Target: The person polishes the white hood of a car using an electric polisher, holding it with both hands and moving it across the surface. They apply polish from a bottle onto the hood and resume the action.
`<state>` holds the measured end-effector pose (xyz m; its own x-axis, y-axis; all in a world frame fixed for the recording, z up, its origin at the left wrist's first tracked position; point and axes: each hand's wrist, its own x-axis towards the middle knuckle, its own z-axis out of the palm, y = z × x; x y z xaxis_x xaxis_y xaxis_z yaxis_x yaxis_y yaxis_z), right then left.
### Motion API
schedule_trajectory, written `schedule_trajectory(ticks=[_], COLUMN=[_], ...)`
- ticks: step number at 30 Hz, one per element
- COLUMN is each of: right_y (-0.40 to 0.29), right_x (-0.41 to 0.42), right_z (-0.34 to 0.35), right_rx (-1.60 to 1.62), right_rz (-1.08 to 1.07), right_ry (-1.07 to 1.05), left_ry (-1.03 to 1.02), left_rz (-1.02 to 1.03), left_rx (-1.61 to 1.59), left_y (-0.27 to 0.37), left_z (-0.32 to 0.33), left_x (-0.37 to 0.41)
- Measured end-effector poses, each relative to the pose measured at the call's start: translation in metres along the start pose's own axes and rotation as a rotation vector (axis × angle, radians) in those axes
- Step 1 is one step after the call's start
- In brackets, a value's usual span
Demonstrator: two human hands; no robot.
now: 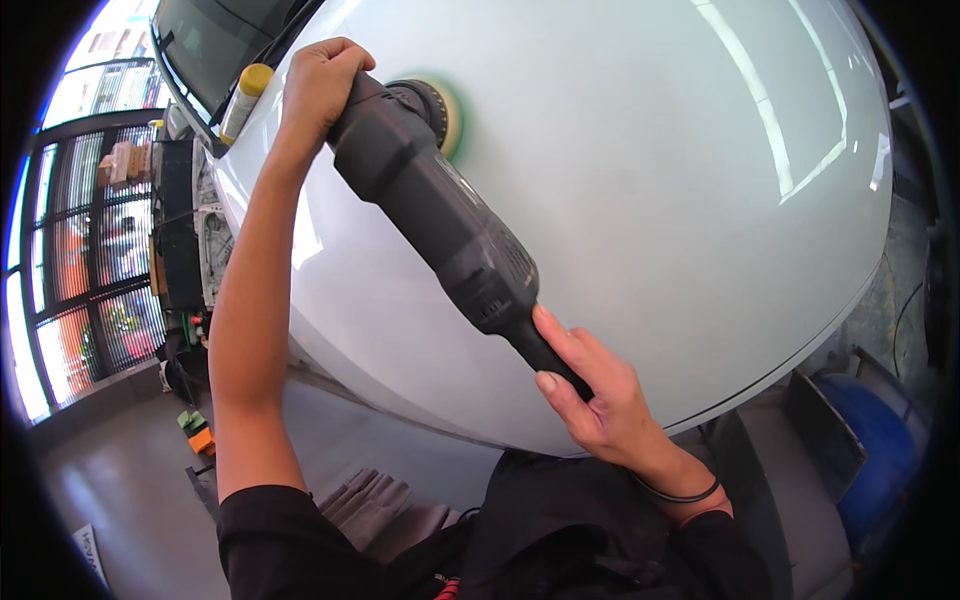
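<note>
A black power polisher lies diagonally across the view over a light, glossy car hood. Its round pad, yellowish with a blurred green edge, is tilted and appears to touch the hood. My left hand grips the polisher's head at the upper left, thumb and fingers wrapped over its top. At the other end my right hand holds the slim rear handle, with fingers on one side and thumb on the other. The underside of the pad is hidden.
A bottle with a yellow cap rests at the hood's left edge near the windshield. Left of the car stand a dark cabinet and a barred window wall. A blue barrel-like object is at lower right.
</note>
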<state>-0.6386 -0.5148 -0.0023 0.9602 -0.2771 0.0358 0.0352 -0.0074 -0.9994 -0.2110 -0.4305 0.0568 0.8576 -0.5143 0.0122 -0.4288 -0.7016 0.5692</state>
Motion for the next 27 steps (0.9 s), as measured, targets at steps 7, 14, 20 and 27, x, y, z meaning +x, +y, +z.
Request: schedule_trajectory(ticks=[7,14,20,27], right_y=[-0.009,0.004,0.001,-0.008], right_x=[0.085,0.157,0.16,0.087], right_z=[0.008,0.027,0.035,0.02], right_rx=[0.038,0.062,0.028,-0.011], right_rz=[0.059,-0.01,0.033,0.065], right_ry=[0.022,0.113,0.12,0.05], left_ry=[-0.021,-0.079,-0.148,-0.082], left_rz=[0.09,0.165,0.154,0.063], left_rx=[-0.03,0.044,0.072,-0.011], left_y=[-0.021,-0.076,-0.079,-0.034], left_z=[-0.022,-0.063,-0.067,-0.026], left_x=[0.095,0.21,0.227,0.112])
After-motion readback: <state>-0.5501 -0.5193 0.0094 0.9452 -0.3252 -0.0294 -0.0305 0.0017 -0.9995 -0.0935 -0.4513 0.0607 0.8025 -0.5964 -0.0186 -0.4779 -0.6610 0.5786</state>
